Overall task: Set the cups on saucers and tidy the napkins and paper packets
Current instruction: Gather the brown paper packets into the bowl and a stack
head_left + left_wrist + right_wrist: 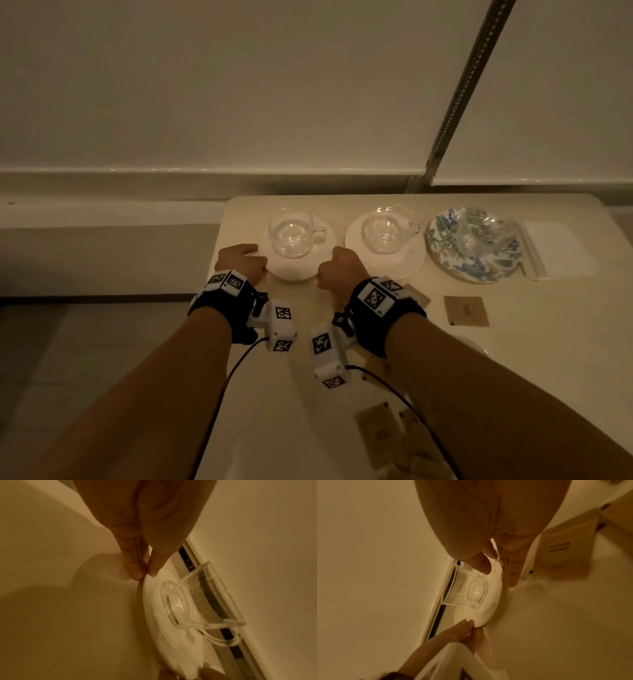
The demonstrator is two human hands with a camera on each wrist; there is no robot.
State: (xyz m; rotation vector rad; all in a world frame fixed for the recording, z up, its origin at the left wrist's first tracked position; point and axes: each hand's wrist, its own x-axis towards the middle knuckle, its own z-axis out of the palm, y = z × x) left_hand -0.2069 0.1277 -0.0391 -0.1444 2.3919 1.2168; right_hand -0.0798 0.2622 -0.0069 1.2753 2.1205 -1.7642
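Note:
A clear glass cup stands on a white saucer at the table's back left. My left hand pinches the saucer's left rim, thumb on top. My right hand pinches its right rim. In the wrist views the saucer rests flat on the table under the cup. A second glass cup sits on another white saucer. A third one sits on a floral plate. Brown paper packets lie scattered on the table.
A white napkin lies flat at the far right beside the floral plate. More packets lie near the front edge under my right forearm. The table's left edge is just left of my left hand. A wall ledge runs behind.

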